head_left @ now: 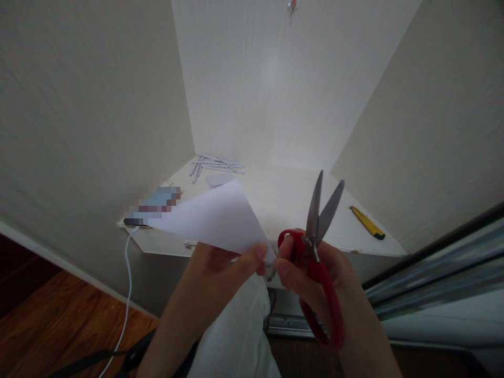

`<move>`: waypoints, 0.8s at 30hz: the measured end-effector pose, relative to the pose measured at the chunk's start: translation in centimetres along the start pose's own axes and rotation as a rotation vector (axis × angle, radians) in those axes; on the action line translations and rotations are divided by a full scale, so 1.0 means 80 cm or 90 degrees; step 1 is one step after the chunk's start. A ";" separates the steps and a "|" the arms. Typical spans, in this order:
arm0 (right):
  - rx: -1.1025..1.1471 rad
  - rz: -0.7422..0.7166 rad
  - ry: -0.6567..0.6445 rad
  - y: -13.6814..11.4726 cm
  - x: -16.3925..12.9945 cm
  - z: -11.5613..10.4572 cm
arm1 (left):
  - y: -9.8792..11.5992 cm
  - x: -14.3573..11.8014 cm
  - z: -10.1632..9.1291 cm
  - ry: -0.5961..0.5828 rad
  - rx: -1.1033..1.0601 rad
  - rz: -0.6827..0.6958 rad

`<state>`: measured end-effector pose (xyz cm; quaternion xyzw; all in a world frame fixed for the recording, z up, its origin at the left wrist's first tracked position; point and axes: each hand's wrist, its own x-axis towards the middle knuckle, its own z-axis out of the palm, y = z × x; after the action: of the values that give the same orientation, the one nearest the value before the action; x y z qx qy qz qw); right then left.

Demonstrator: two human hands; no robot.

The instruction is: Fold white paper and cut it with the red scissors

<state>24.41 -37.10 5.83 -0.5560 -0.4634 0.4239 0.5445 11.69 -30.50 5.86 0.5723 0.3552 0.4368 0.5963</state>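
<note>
A sheet of white paper [214, 218], with a slanted right edge, is pinched at its lower right between the thumb and fingers of my left hand [224, 273]. My right hand [307, 278] grips scissors [315, 231] with red handles. Their blades point up and stand apart, with nothing between them. The fingertips of my right hand are close beside the paper's lower right corner; I cannot tell whether they touch it. Part of my left hand's fingers is hidden beneath the sheet.
On the white shelf [275, 194] lie several thin paper sticks [216, 164] and a small folded-looking paper piece [219, 180]. A yellow utility knife [367, 222] rests at the right. At the left, a blurred-out flat device [155, 203] has a white cable [128, 273] hanging down. Walls enclose three sides.
</note>
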 end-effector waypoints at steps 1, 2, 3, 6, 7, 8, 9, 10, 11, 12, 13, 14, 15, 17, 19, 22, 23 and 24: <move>-0.006 0.006 0.009 0.000 -0.001 0.000 | 0.001 -0.002 0.000 0.022 -0.019 0.002; -0.015 0.009 0.019 0.000 -0.002 0.001 | 0.001 -0.003 0.001 0.026 -0.042 0.001; -0.024 0.011 0.025 0.000 -0.003 0.001 | 0.001 -0.005 0.001 0.021 -0.062 0.004; -0.036 0.009 0.023 0.001 -0.002 0.002 | -0.001 -0.006 0.000 0.006 -0.076 0.024; -0.030 0.000 0.021 0.003 -0.001 0.002 | -0.002 -0.005 0.000 -0.001 -0.077 0.032; -0.022 -0.012 0.019 0.005 0.000 0.001 | -0.003 -0.004 -0.001 -0.005 -0.080 0.040; -0.011 -0.027 0.014 0.008 0.000 0.001 | -0.005 -0.003 -0.001 -0.003 -0.083 0.046; 0.005 -0.042 0.006 0.012 0.000 -0.001 | -0.006 -0.003 -0.001 -0.002 -0.087 0.049; 0.021 -0.054 -0.005 0.017 -0.001 -0.002 | -0.007 -0.002 -0.002 -0.001 -0.092 0.055; 0.037 -0.062 -0.025 0.023 -0.003 -0.004 | -0.008 -0.002 -0.002 0.003 -0.099 0.062; 0.052 -0.073 -0.040 0.028 -0.006 -0.007 | -0.009 -0.002 -0.002 0.010 -0.108 0.069; 0.049 -0.081 -0.055 0.034 -0.010 -0.009 | -0.009 -0.002 -0.002 0.012 -0.116 0.076; 0.032 -0.093 -0.073 0.039 -0.015 -0.012 | -0.008 -0.002 -0.002 0.012 -0.121 0.079; -0.021 -0.097 -0.092 0.045 -0.026 -0.017 | -0.006 -0.003 -0.001 0.008 -0.125 0.069; -0.070 -0.070 -0.091 0.045 -0.035 -0.020 | -0.004 -0.003 -0.001 -0.007 -0.124 0.051; -0.127 -0.047 -0.089 0.038 -0.042 -0.020 | -0.002 -0.001 0.000 -0.022 -0.112 0.019; -0.140 -0.047 -0.095 0.035 -0.043 -0.019 | -0.001 0.000 0.001 -0.024 -0.106 0.009; -0.150 -0.045 -0.098 0.034 -0.043 -0.019 | 0.000 0.000 0.001 -0.026 -0.101 -0.002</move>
<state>25.34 -40.76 3.08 -0.5654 -0.5696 0.3884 0.4528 11.79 -30.52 5.86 0.5314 0.3084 0.4509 0.6475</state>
